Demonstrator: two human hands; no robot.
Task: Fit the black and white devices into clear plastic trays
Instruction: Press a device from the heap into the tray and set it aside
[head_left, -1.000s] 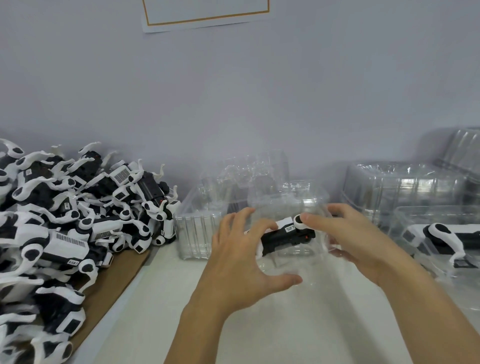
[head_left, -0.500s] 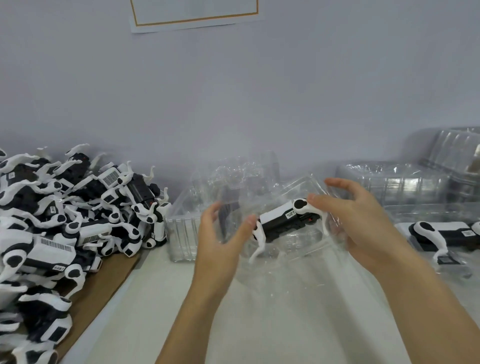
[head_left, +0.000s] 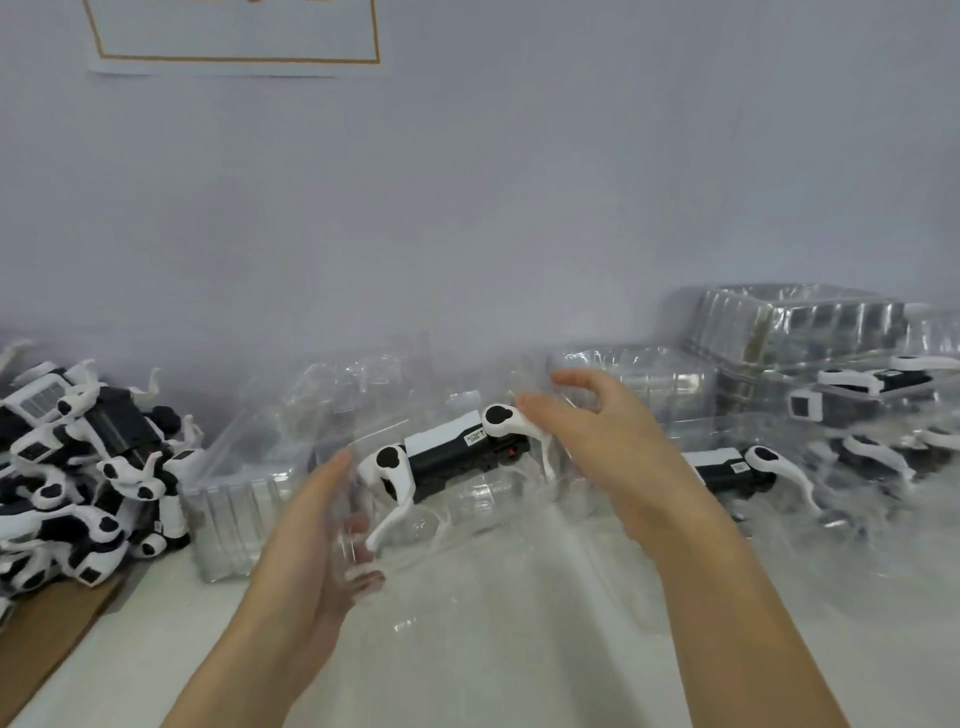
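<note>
A black and white device (head_left: 452, 452) with white legs lies inside a clear plastic tray (head_left: 483, 504), held tilted above the white table (head_left: 493, 665). My left hand (head_left: 306, 545) grips the tray's left edge, and its fingertips show through the plastic. At the tray's right end my right hand (head_left: 608, 452) holds on. Its thumb touches the device's white rear joint, and its fingers reach behind the tray.
A heap of loose devices (head_left: 78, 467) lies at the left on brown cardboard (head_left: 47, 623). A stack of empty clear trays (head_left: 234, 509) stands behind my left hand. Filled trays (head_left: 737, 467) and more tray stacks (head_left: 795, 322) crowd the right side by the wall.
Both hands have lifted and tilted the tray with the device in it. My left hand has shifted from the device's top to the tray's left edge. The view has turned to the right.
</note>
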